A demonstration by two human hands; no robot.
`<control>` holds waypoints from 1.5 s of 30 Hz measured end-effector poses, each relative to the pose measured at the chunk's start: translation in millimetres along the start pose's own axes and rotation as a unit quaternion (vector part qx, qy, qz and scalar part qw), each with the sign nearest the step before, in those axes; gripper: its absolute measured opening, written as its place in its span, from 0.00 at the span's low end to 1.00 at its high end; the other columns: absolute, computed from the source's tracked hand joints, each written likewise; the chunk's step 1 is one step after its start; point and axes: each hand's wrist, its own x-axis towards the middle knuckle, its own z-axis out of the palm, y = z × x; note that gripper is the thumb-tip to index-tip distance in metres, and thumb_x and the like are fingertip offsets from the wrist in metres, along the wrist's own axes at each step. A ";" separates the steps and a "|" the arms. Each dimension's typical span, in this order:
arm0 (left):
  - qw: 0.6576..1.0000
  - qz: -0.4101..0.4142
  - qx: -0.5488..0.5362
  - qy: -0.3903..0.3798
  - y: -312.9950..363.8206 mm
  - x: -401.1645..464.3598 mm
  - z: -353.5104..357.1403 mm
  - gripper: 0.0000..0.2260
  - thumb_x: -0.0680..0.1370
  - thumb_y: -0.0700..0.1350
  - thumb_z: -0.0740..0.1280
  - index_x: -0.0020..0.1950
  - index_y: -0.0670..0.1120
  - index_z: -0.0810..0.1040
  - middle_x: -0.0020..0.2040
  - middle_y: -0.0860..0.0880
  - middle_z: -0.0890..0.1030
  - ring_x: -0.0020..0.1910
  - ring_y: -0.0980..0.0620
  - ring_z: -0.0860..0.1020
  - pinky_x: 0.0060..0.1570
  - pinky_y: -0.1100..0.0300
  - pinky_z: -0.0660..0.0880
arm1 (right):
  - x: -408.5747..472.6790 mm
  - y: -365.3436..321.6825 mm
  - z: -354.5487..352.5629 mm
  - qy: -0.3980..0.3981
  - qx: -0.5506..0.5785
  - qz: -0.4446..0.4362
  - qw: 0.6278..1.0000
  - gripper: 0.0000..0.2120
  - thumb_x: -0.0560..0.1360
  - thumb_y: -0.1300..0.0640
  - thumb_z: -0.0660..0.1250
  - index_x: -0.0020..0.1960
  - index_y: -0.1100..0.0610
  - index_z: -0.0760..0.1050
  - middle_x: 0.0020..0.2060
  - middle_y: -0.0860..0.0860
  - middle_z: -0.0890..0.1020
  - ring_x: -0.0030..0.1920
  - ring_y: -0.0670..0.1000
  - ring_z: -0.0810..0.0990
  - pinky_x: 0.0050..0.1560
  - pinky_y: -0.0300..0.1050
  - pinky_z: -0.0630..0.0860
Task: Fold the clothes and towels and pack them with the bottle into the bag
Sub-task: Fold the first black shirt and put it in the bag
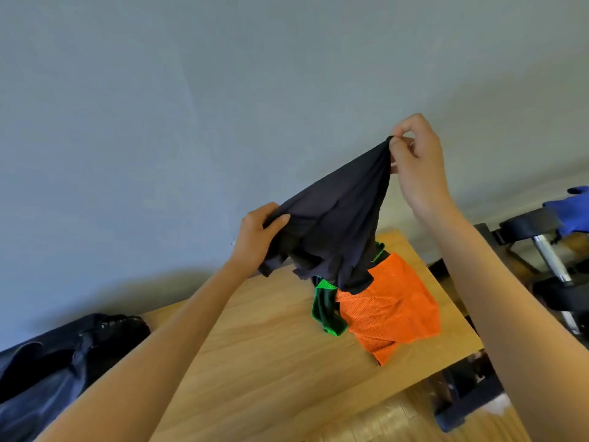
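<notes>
A wooden counter (255, 362) stands against a grey wall. Both hands hold a dark shirt (338, 218) above it: left hand (258, 237) grips one edge, right hand (417, 161) fingers pinch another. Orange cloth (392, 307) lies beneath; black bag (57, 362) at left.

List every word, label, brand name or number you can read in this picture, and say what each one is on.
None: no text can be read anywhere in this view.
The dark navy garment held up by the left hand and right hand shows no print or tag.
The orange mesh cloth, the green-trimmed dark cloth and the black fabric bag show no lettering.
</notes>
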 end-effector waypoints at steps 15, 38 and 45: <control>0.988 -0.152 0.010 0.012 -13.1 -90.7 -179.0 0.14 0.80 0.44 0.62 0.43 0.35 0.78 0.37 0.43 0.78 0.37 0.53 0.75 0.41 0.64 0.72 | -62.6 -0.3 153.5 -0.160 0.009 0.139 0.977 0.05 0.77 0.65 0.58 0.45 0.57 0.68 0.34 0.49 0.68 0.34 0.48 0.66 0.31 0.36 0.63; 0.904 -0.364 -0.191 -0.114 -83.5 -137.5 -139.6 0.14 0.77 0.51 0.66 0.55 0.43 0.80 0.50 0.42 0.83 0.50 0.45 0.81 0.52 0.56 0.77 | -212.9 22.3 232.1 -0.386 -0.077 -0.012 0.919 0.05 0.76 0.60 0.64 0.51 0.53 0.74 0.48 0.46 0.76 0.49 0.45 0.75 0.48 0.39 0.73; 0.941 -0.286 0.005 -0.180 -87.5 -134.7 -159.9 0.16 0.72 0.37 0.72 0.58 0.42 0.76 0.52 0.43 0.81 0.50 0.47 0.81 0.53 0.55 0.78 | -165.5 18.5 218.4 -0.381 0.017 0.077 0.921 0.10 0.77 0.65 0.60 0.41 0.57 0.77 0.35 0.49 0.78 0.39 0.47 0.76 0.40 0.37 0.70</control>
